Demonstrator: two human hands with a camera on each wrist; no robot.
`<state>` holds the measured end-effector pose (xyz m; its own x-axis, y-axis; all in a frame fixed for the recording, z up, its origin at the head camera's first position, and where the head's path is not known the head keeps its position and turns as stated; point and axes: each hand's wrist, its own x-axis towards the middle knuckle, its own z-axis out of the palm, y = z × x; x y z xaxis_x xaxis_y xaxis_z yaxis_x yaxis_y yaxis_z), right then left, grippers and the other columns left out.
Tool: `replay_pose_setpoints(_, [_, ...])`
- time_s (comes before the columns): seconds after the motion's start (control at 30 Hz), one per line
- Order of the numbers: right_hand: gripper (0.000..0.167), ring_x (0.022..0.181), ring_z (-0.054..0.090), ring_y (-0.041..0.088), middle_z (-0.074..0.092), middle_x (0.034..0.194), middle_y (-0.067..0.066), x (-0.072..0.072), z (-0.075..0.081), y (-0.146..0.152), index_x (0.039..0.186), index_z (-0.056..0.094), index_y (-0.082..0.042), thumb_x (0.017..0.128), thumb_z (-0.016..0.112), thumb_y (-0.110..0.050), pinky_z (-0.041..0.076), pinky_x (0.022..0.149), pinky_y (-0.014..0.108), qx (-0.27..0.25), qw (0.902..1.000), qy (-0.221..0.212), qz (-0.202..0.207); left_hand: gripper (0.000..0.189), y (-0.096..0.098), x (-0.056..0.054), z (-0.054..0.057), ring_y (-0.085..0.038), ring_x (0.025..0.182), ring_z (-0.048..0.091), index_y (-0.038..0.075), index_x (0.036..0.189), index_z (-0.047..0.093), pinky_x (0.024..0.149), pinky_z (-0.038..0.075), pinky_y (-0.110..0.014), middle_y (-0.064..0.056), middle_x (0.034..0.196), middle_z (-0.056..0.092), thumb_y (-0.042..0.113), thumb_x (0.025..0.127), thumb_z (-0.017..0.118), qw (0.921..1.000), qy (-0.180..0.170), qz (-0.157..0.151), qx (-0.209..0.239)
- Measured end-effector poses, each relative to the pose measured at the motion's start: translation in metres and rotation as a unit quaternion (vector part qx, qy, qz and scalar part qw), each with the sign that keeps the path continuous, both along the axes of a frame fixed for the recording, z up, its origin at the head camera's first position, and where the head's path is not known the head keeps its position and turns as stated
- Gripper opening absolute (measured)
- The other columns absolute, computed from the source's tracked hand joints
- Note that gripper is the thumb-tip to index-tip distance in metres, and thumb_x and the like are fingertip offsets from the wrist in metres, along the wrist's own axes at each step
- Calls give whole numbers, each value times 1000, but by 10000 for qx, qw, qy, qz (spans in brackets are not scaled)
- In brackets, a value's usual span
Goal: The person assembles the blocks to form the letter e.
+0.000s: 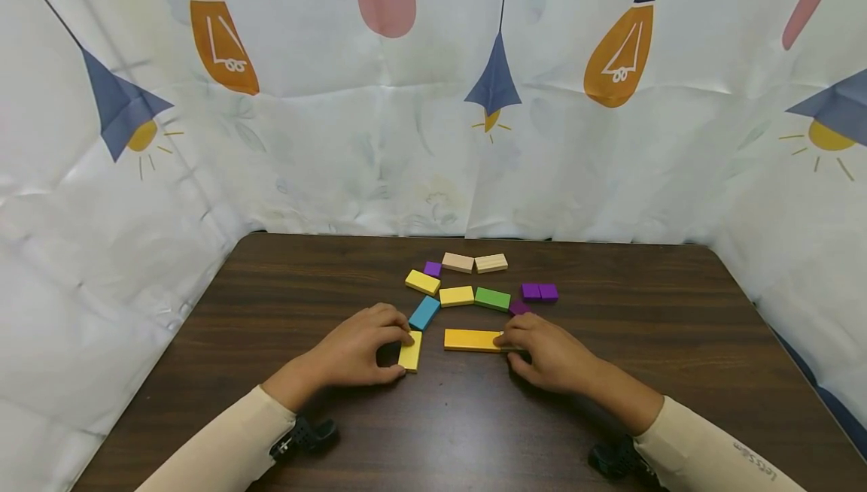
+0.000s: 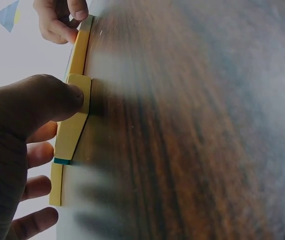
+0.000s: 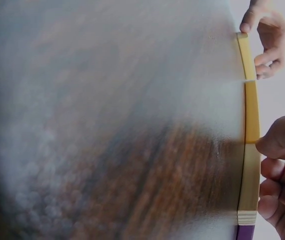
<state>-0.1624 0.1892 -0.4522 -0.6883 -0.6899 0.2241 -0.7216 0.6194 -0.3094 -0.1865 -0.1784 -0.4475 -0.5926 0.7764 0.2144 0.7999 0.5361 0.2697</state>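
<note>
My left hand pinches a yellow block between thumb and index finger, at the left end of the arrangement. To its right, across a small gap, lies an orange-yellow block. My right hand holds a plain wooden block that adjoins the right end of the orange-yellow one, mostly covered by the fingers in the head view. Above the yellow block, a blue block slants up to the right. A dark purple block sits just beyond the right fingertips.
A yellow block and a green block lie in mid-row. Farther back are another yellow block, a small purple block and two wooden blocks. Two purple blocks lie rightward on the brown table.
</note>
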Motion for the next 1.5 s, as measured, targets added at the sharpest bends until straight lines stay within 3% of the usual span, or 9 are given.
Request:
replay_pose_setpoints(0.57, [23,100,58,12,63,110,-3,0,0,0,114,75,-12,91,73,-10,55,85,36,50,10000,-18,-33,37,2,-1,0,-14,112,53,17,111,76,97,49,-39,6,118,60,37,81,85,9999,7,75,-67])
replay_pose_setpoints(0.77, [23,99,58,12,63,109,-3,0,0,0,113,76,-12,91,74,-10,55,85,36,36,10000,-2,-26,42,1,-3,6,-15,114,53,16,113,75,98,49,-41,6,119,60,40,81,86,10000,13,96,3])
replay_pose_setpoints(1.03, [22,99,57,12,63,109,-2,0,1,0,113,76,-12,91,74,-10,55,85,36,38,10000,3,-7,43,3,-20,18,-21,114,56,13,119,73,98,48,-49,1,121,61,40,87,82,9994,187,288,94])
replay_pose_setpoints(1.23, [22,100,58,13,64,109,-2,0,2,-1,113,76,-11,91,74,-10,55,85,36,30,10000,19,2,47,9,-36,24,-27,120,56,12,124,72,102,46,-53,-6,126,63,40,88,81,9974,18,714,24])
replay_pose_setpoints(1.5, [22,99,58,13,64,109,-2,1,1,0,113,76,-11,91,74,-10,55,84,36,9,10000,36,3,51,21,-57,22,-32,128,53,13,132,68,106,41,-57,-9,132,63,43,92,75,9917,-51,1281,-101])
